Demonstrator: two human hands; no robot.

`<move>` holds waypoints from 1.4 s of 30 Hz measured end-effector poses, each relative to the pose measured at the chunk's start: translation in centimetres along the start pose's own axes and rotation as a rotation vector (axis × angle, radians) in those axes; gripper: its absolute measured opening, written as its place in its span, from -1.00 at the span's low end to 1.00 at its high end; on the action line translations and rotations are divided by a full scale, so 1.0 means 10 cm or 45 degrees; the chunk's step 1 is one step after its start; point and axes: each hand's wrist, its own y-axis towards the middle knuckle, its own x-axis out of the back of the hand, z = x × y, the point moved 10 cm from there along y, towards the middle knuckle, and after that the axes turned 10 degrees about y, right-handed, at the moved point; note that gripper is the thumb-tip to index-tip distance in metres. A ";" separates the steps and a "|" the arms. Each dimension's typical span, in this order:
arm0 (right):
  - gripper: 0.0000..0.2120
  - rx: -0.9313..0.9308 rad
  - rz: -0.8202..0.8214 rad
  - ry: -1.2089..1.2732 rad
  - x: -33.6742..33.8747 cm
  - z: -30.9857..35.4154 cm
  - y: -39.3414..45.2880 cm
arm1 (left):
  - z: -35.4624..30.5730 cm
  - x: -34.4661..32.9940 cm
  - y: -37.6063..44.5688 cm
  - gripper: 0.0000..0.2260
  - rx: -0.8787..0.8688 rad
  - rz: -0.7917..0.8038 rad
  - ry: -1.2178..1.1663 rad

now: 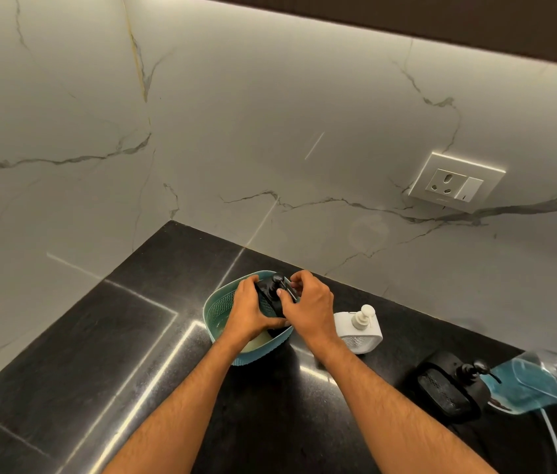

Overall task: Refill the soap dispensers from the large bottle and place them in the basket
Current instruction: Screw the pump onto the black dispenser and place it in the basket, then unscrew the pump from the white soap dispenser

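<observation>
A black dispenser (268, 295) is gripped by the left hand (248, 311) and right hand (308, 307) inside the basket (217, 304). It should be lowered upright and released only once seated.

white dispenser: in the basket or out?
Out. The white dispenser stands upright on the counter, just right of the basket.

A teal basket (217, 309) with a fine perforated grid wall sits on the black speckled countertop (99, 354). Inside the basket is a glossy black dispenser (267, 295); right of the basket stands a white dispenser (355, 328) with a dotted front, and beyond that another black dispenser (444, 388) beside a clear bottle (537, 381) of blue liquid. Behind the basket, white marble wall (270, 131) with grey veins
</observation>
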 end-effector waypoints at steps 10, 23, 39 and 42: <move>-0.66 0.197 -0.189 0.126 0.87 0.28 -0.25 | -0.71 0.51 -0.49 0.03 -0.221 -0.283 -0.141; -0.60 -0.030 -0.369 0.100 1.98 -0.58 -0.62 | -1.50 -0.58 -0.61 0.01 -0.399 0.141 -0.017; -0.36 -0.323 0.167 0.083 1.07 -1.50 -0.53 | -1.04 -1.30 -0.19 -0.17 -0.215 0.383 0.207; -0.42 -0.302 0.152 0.092 1.08 -1.52 -0.52 | -1.01 -1.37 -0.19 -0.30 -0.218 0.390 0.191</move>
